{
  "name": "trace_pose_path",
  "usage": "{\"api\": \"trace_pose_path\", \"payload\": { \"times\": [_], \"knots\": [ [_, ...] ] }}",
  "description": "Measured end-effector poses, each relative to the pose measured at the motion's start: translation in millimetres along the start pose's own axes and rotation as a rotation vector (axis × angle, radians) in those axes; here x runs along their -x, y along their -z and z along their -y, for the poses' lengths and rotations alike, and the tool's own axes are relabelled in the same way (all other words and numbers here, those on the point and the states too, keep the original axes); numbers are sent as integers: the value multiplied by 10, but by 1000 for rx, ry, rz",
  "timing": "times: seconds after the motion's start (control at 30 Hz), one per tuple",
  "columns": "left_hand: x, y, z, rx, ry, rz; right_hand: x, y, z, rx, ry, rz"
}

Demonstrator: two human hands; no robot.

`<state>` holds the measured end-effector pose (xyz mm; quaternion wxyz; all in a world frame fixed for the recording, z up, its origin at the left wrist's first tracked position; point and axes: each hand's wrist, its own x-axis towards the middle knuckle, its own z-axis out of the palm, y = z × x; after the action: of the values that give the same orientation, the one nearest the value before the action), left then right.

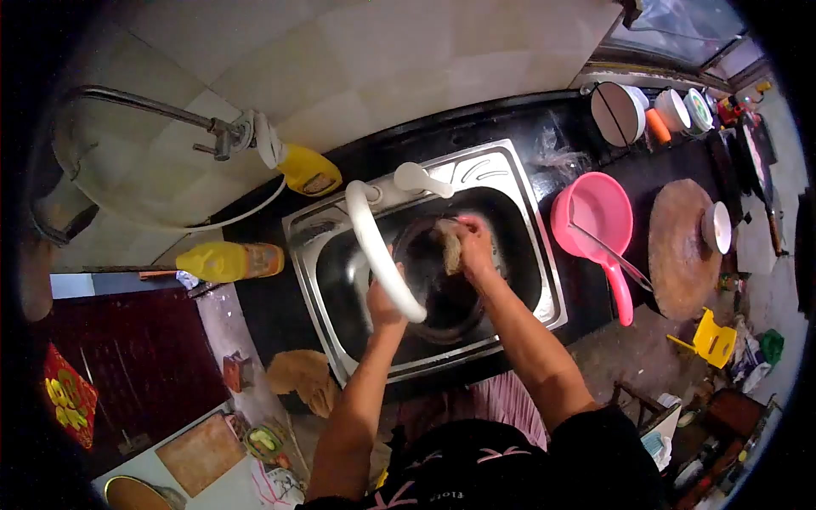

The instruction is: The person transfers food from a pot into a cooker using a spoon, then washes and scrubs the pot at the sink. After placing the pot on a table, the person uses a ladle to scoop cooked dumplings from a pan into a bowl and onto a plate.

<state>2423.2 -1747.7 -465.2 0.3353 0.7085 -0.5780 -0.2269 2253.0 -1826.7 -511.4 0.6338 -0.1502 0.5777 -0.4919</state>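
Observation:
A dark round pan (459, 319) sits tilted in the steel sink (554, 285). My left hand (387, 299) is closed at the pan's left rim, partly hidden behind the white curved faucet (367, 234). Inside the pan, my right hand (478, 248) is closed around a brownish scrubbing cloth (451, 246), which touches the pan's upper part. A pinkish-red patch shows beside the right fingers; I cannot make out what it is. The faucet arcs over the left forearm and the pan.
Right of the sink lie a pink ladle-shaped basin (599, 212) with metal tongs across it, and a round wooden board (680, 246) bearing a white bowl (716, 228). Yellow bottles (228, 261) stand on the left. A brown cloth (303, 378) hangs at the counter's front edge.

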Motion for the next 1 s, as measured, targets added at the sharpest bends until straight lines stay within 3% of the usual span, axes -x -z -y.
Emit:
{"api": "trace_pose_path", "payload": {
  "times": [0.1, 0.13, 0.17, 0.23, 0.3, 0.37, 0.43, 0.5, 0.53, 0.57, 0.63, 0.67, 0.7, 0.77, 0.87, 0.93, 1.0],
  "knots": [
    [-30, 60, -74, -50, -115, -11, 116, 207, -391, 932, 890, 259],
    [-37, 50, -54, -65, -119, 7, 147, 212, -496, 1148, 994, 424],
    [-44, 44, -23, -80, -123, 24, 167, 242, -577, 1444, 950, 484],
    [-56, 26, -17, -140, -116, 49, 84, 134, -1110, 1394, 798, 253],
    [-42, 26, -54, -234, -93, 69, -85, -113, -1924, 755, 380, 73],
    [-13, -14, -13, -111, -159, 14, -236, 66, -2613, 990, 726, 392],
    [-20, -53, 49, -6, -198, -16, 91, 193, -1935, 1079, 517, 816],
    [-31, 33, -8, -228, -190, -5, 418, 296, -854, 1063, 288, 1116],
    [-37, 49, -3, -272, -207, -22, 247, 539, -809, 1003, 403, 1253],
    [-55, 49, -3, -315, -228, -42, 323, 510, -332, 1378, 306, 1224],
    [-61, -20, 58, -196, -155, 30, 146, 467, -47, 1949, 482, 936],
    [-59, -47, 101, -138, -120, 69, 81, 538, 66, 1928, 763, 782],
    [-73, -16, 69, -179, -105, 77, 183, 453, 272, 1695, 866, 526],
    [-78, 71, -23, -261, -61, 90, 69, 458, 386, 1158, 890, 453],
    [-70, 137, 3, -54, -172, 18, -13, 206, 18, 527, 683, 0],
    [-81, 119, -26, -49, -90, 41, 14, -166, -182, 468, 661, 5],
    [-94, 141, -26, -67, -44, 66, 382, -494, -171, 452, 826, 237]
  ]
}}
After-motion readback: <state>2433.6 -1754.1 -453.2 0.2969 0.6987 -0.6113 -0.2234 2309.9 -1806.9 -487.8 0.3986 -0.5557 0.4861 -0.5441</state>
